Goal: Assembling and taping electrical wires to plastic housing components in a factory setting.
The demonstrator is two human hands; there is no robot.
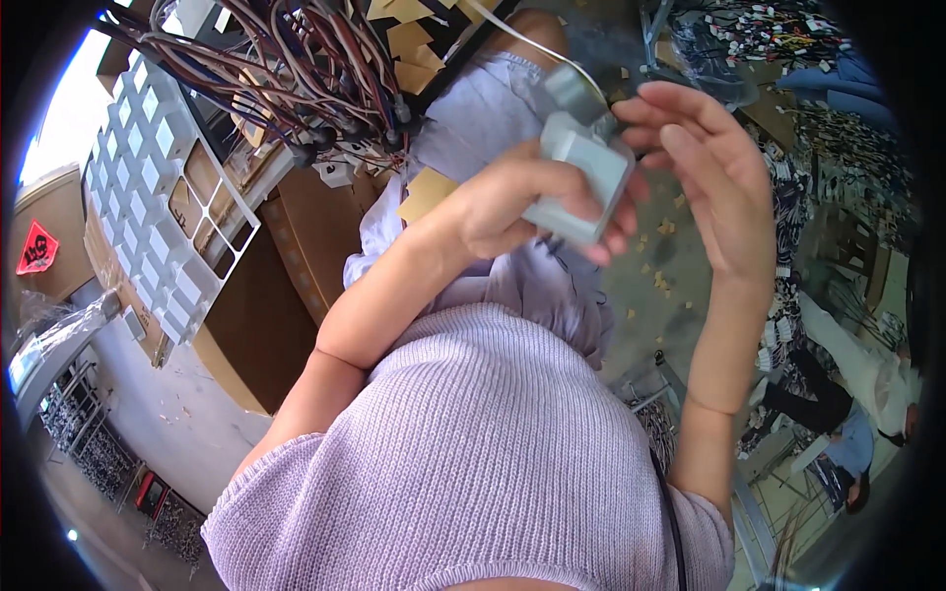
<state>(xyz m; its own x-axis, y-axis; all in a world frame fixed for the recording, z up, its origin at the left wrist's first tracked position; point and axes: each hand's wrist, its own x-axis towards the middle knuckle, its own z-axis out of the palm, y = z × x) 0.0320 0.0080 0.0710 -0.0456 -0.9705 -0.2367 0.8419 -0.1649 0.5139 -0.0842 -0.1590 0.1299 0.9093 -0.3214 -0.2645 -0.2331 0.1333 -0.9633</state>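
Note:
My left hand [522,197] is closed around a pale grey plastic box with rounded corners [588,177], its thumb across the upper face and fingertips showing past the far side. A smaller grey block [574,92], smeared by motion, sits just above the box. From it a thin white cable [537,44] runs up and left. To the right, my right hand [719,177] is raised with fingers apart and slightly bent. Its fingertips are close to the block and cable; whether they touch is unclear.
A thick bundle of dark cables [315,89] lies at the upper left beside a tray of pale grey blocks [148,197]. Below stands a brown cardboard box [256,305]. Many wire harnesses [778,39] pile up at the right. Another person [852,438] is at the far right.

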